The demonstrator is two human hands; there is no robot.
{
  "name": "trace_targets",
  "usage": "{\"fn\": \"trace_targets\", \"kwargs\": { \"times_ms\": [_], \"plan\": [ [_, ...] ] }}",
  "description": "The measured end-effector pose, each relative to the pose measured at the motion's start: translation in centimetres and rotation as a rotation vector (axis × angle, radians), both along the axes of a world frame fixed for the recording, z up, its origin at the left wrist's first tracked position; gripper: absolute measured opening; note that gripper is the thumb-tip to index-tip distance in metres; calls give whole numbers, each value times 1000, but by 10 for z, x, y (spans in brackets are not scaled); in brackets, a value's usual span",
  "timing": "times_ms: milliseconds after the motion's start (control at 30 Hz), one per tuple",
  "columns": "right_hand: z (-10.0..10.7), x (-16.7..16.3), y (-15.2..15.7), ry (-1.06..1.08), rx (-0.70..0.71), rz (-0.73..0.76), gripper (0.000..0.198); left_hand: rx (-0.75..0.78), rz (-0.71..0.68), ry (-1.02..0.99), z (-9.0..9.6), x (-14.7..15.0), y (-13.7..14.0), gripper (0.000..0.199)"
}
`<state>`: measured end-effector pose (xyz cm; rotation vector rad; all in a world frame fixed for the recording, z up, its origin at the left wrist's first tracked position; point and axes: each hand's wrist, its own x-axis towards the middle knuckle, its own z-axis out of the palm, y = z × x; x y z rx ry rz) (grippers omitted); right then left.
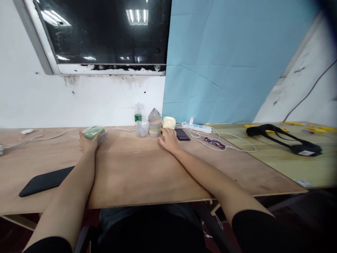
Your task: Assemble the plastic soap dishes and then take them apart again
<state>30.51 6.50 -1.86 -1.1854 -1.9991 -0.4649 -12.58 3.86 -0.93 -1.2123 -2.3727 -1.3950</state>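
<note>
My left hand point(88, 142) is wrapped around the sides of a pale green, rounded box-like thing point(92, 132) at the back left of the table. Further right, my right hand point(169, 139) rests low over the tabletop with its fingers curled; what lies under them, if anything, is hidden. Just behind those fingers sits a cream-coloured rounded container point(169, 122). Beside it on the left stands a stack of pastel cups point(154, 123), with a grey one tilted on top. A clear plastic cup point(142, 129) and a bottle with a green label point(138, 114) are left of the stack.
A dark phone point(182, 134) lies right of my right hand. Beyond it are a white power strip point(198, 128), looped white cables and a dark red glossy item point(215, 142). A black flat case point(47, 180) lies near my left forearm. A black strap-like frame point(286, 140) rests far right.
</note>
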Motion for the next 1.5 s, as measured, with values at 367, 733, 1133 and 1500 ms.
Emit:
{"fn": "trace_targets", "kwargs": {
  "times_ms": [367, 733, 1133, 1500],
  "plan": [
    [1, 29, 41, -22, 69, -457, 51, 285, -99, 290, 4, 58, -9, 76],
    [4, 34, 34, 36, 174, -333, 26, 167, -838, 737, -5, 150, -21, 50],
    [-4, -37, 6, -426, 153, 493, 23, 129, -851, -101, -18, 130, 3, 62],
    [36, -37, 22, -83, 58, 129, 37, -206, -1035, 606, -11, 148, -18, 55]
  ]
}}
